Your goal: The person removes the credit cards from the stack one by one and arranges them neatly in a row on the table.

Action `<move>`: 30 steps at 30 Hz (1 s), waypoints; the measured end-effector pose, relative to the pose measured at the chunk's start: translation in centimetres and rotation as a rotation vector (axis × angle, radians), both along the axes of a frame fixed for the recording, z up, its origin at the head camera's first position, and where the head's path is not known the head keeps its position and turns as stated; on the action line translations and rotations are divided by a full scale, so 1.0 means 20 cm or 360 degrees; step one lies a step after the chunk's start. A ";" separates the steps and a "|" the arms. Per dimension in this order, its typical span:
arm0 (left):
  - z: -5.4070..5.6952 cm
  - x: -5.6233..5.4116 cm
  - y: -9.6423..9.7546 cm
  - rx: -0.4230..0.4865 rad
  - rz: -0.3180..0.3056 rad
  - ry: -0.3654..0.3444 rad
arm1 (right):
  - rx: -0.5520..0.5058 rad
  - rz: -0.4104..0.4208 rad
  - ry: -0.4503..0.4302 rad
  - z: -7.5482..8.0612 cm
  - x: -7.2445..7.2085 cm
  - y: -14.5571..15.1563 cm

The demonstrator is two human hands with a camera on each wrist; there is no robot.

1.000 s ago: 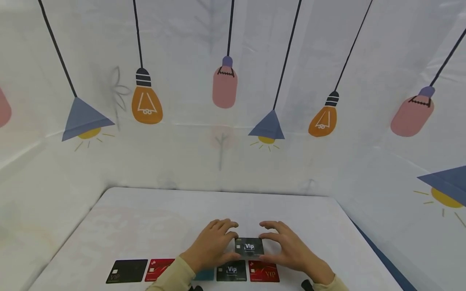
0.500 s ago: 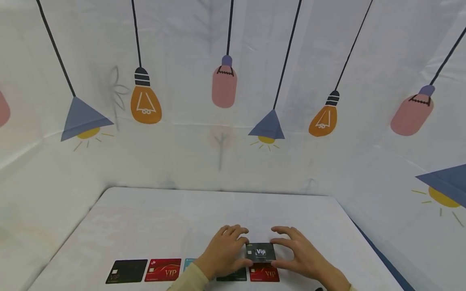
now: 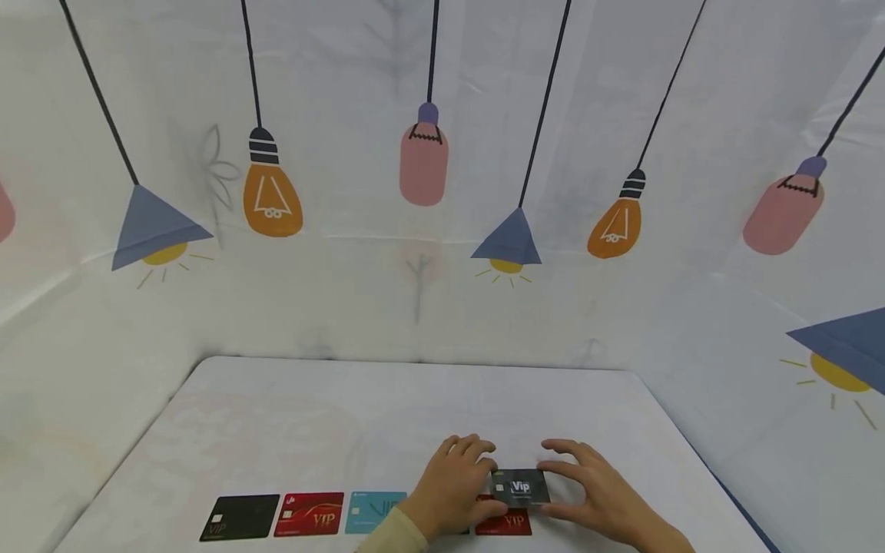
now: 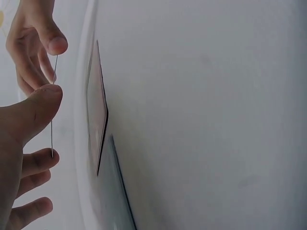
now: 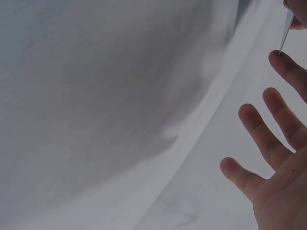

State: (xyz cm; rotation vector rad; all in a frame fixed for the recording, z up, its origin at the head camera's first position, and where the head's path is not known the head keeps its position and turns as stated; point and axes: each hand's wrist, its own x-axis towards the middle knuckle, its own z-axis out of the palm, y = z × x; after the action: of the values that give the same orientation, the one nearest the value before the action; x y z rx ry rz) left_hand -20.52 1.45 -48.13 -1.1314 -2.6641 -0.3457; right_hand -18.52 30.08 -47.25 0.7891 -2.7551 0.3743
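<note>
A dark grey "Vip" card (image 3: pixel 520 488) is held up between both hands over the table. My left hand (image 3: pixel 452 484) pinches its left edge between thumb and finger, while my right hand (image 3: pixel 594 491) pinches the right edge. Seen edge-on in the left wrist view, the card (image 4: pixel 52 136) is a thin line, above the cards lying on the table. In the right wrist view the card (image 5: pixel 286 33) meets a fingertip, with the other fingers of the right hand (image 5: pixel 276 139) spread. Directly below the held card lies a red VIP card (image 3: pixel 503 525), partly covered by it in the head view.
Along the table's (image 3: pixel 332 422) near side runs a row of flat cards: a black card (image 3: pixel 240 517), a red card (image 3: pixel 309 514) and a light blue card (image 3: pixel 366 513). A dark card between the blue and right-hand red ones is mostly hidden by my left hand. A printed white curtain (image 3: pixel 346 299) stands behind.
Both hands have shifted right and slightly nearer, carrying the dark grey card along. It now overlaps the right-hand red card, and the light blue card has come into view.
</note>
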 end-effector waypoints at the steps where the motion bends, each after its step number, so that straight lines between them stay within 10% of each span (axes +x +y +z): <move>1: 0.00 0.00 0.01 -0.0002 0.0004 -0.0009 | 0.0001 -0.0001 0.0001 0.00 0.00 0.01; 30: -0.06 0.06 0.32 -0.0099 -0.0004 -0.0017 | 0.0047 -0.0166 -0.0285 -0.08 0.09 0.25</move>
State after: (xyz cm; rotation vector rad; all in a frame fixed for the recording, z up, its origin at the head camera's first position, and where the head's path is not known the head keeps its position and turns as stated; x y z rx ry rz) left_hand -19.33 7.77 -49.32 -1.1542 -2.7003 -0.2720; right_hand -16.65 35.07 -48.76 0.6440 -2.9600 0.4026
